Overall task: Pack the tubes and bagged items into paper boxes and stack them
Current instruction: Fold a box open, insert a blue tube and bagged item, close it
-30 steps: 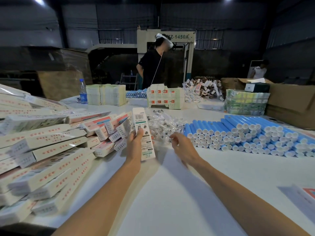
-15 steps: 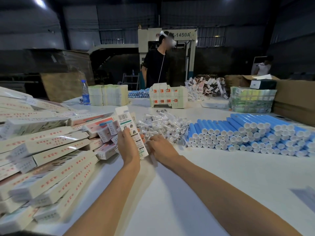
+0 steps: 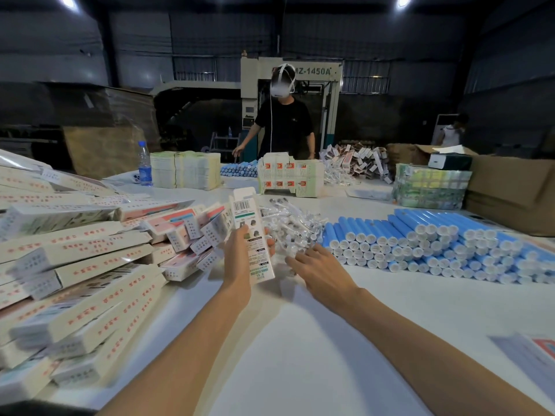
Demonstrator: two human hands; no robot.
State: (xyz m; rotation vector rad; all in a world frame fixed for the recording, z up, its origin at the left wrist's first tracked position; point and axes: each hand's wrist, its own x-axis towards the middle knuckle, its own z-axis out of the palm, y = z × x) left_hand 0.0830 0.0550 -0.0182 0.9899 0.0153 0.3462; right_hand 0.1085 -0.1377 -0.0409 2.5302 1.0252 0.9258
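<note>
Our left grip (image 3: 240,256) is clasping the box (image 3: 253,232) upright over the surface (image 3: 300,340), while our right grip (image 3: 319,267), fingers spread and empty, is leaving the box it was beside and reaching for the bagged items (image 3: 288,226); we are probably fetching one to pack.

I see a white table (image 3: 300,370) filling the lower frame. At the left a sprawling heap of paper boxes (image 3: 75,265) lies on it, at centre a loose pile of clear bagged items (image 3: 292,225), and to the right blue tubes (image 3: 435,244) stacked in rows (white caps facing me). Farther back, upper left, a water bottle (image 3: 144,165) stands beside stacks of flat cartons (image 3: 186,169); at the right edge sits a cardboard box (image 3: 510,196), a wrapped bundle (image 3: 429,187) just beside it
</note>
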